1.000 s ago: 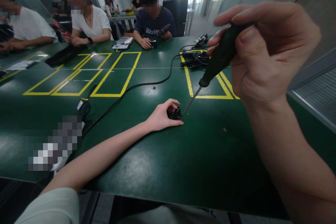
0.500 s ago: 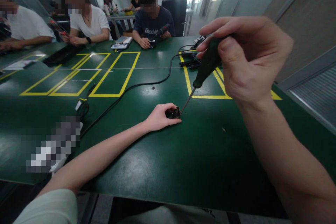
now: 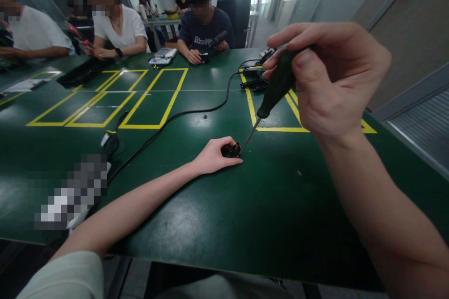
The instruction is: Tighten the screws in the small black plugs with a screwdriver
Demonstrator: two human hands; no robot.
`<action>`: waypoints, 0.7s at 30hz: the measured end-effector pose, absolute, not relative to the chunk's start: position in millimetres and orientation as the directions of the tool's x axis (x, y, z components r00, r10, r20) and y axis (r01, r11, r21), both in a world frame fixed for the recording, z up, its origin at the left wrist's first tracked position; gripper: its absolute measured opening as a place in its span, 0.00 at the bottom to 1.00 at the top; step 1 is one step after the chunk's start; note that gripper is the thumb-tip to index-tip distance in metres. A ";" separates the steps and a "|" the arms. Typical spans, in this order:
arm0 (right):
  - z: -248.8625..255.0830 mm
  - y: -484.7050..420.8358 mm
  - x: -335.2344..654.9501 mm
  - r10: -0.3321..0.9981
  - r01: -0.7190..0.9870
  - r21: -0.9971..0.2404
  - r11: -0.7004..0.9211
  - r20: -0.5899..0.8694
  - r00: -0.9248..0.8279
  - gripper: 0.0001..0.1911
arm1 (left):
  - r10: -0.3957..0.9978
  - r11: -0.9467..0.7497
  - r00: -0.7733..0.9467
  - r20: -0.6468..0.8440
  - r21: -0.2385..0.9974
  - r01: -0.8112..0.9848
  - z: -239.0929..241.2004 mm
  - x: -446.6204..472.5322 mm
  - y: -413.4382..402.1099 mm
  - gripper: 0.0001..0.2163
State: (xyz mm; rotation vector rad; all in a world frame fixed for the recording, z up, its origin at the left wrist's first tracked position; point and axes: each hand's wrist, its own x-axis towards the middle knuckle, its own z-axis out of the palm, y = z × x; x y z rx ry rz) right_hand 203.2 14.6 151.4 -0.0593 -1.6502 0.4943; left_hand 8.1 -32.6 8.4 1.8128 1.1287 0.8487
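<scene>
My right hand [image 3: 333, 70] is closed around the dark green handle of a screwdriver [image 3: 277, 86], tilted with its thin shaft slanting down to the left. The shaft's tip meets a small dark cylindrical part [image 3: 235, 149] with a short metal-looking tube on top. That part rests on the green table [image 3: 196, 196]. Lying on the tabletop, my left hand [image 3: 215, 155] curves its thumb and fingers around the part and steadies it. What kind of part it is, I cannot make out.
A black cable [image 3: 182, 113] runs across the table from a blurred-out object [image 3: 75, 191] at left. Yellow tape rectangles [image 3: 140, 126] mark the surface. Dark devices [image 3: 254, 79] lie at the far right. A co-worker [image 3: 205, 28] sits opposite, with others at left.
The screwdriver's tip has shifted slightly left against the small part. Both hands keep nearly the same place and grip.
</scene>
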 end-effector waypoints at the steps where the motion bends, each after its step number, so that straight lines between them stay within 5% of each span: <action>1: 151.4 14.8 202.7 0.324 -0.240 -0.353 0.904 0.934 -0.152 0.06 | 0.921 -0.263 0.370 0.118 0.890 0.372 8.7 8.4 -32.8 0.14; 21: 150.3 15.2 201.9 0.312 -0.227 -0.337 0.914 0.940 -0.138 0.08 | 0.921 -0.282 0.367 0.134 0.877 0.388 12.3 10.0 -34.8 0.13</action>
